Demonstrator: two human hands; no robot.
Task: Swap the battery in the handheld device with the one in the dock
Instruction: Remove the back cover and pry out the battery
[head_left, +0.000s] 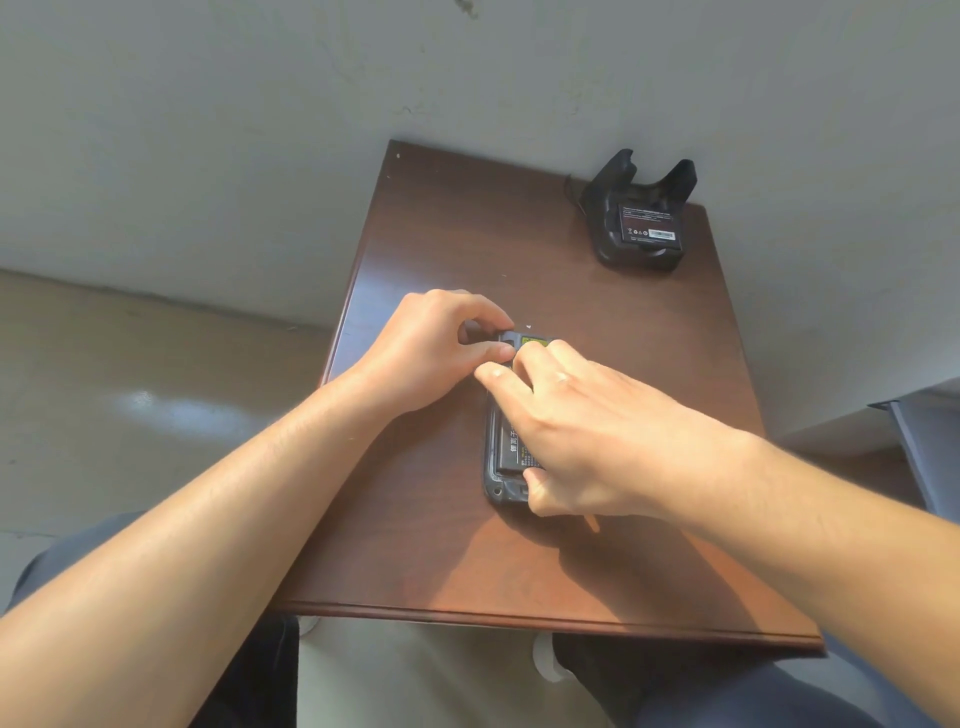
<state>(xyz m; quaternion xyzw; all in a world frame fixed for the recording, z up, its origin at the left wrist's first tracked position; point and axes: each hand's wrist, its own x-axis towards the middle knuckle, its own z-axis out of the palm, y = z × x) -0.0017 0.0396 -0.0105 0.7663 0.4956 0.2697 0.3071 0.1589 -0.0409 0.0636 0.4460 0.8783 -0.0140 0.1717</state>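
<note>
A dark handheld device (500, 475) lies face down in the middle of the brown table (447, 545), its back cover off. A black battery (511, 448) with printed text sits in its open bay. My left hand (434, 351) pinches the device's far end with thumb and fingers. My right hand (587, 431) lies over the device, fingertips at the far end of the battery and thumb at the near end. At the table's far right corner stands a black dock (638, 215) with a second labelled battery (649, 222) in its slot.
The small table stands against a pale wall (260, 130). A thin cable (570, 186) leaves the dock at its left. A grey object (924, 447) stands to the right of the table. My knees in dark trousers (727, 686) are below the table's near edge.
</note>
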